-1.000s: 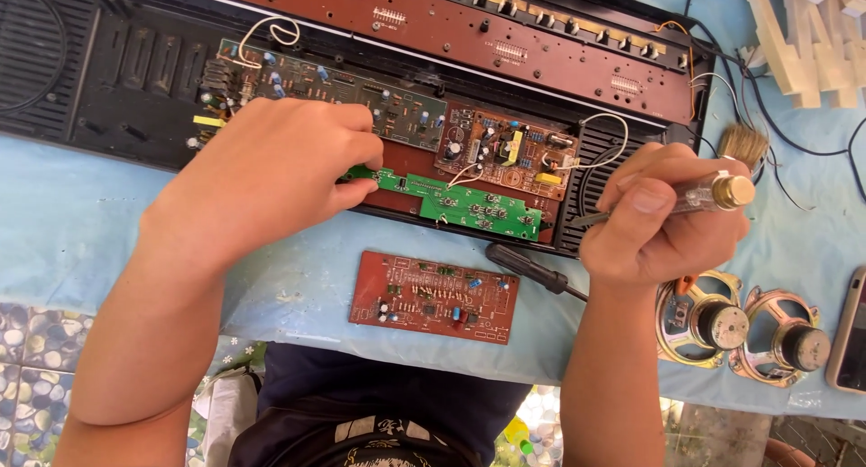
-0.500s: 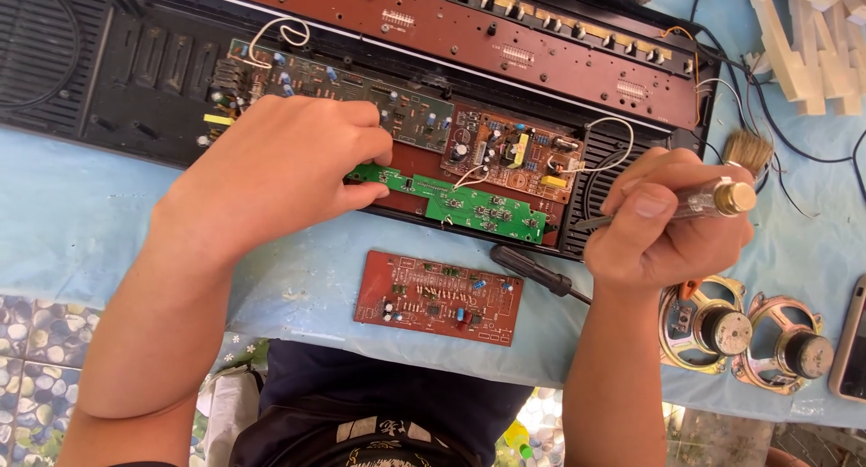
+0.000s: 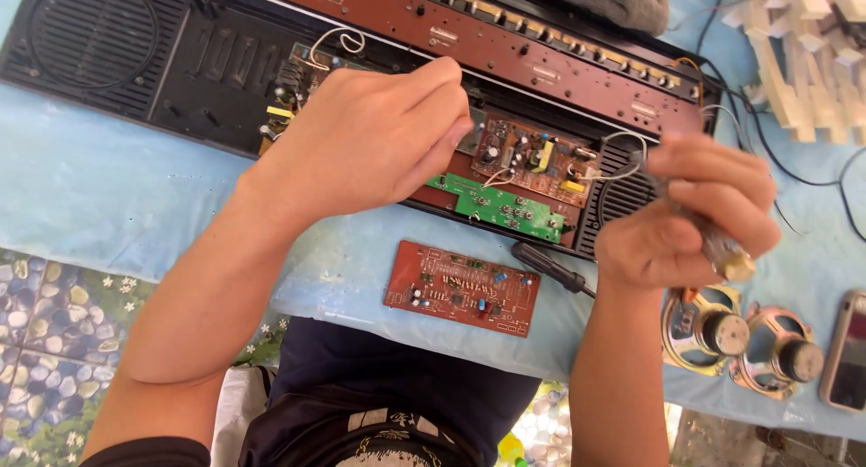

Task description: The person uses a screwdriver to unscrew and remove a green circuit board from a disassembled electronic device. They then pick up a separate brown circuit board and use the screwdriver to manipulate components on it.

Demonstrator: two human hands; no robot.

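Right hand higher, nearer chassis edge

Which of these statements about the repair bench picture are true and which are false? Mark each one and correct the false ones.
1. The left hand rests on the circuit boards inside the open black casing. True.
2. The right hand is empty. False: it grips a tool with a brass-coloured end.
3. A loose red-brown circuit board lies on the blue cloth, apart from both hands. True.
4. The green circuit board lies on the floor. False: it sits at the casing's near edge.
5. Two round speakers lie near the right hand. True.
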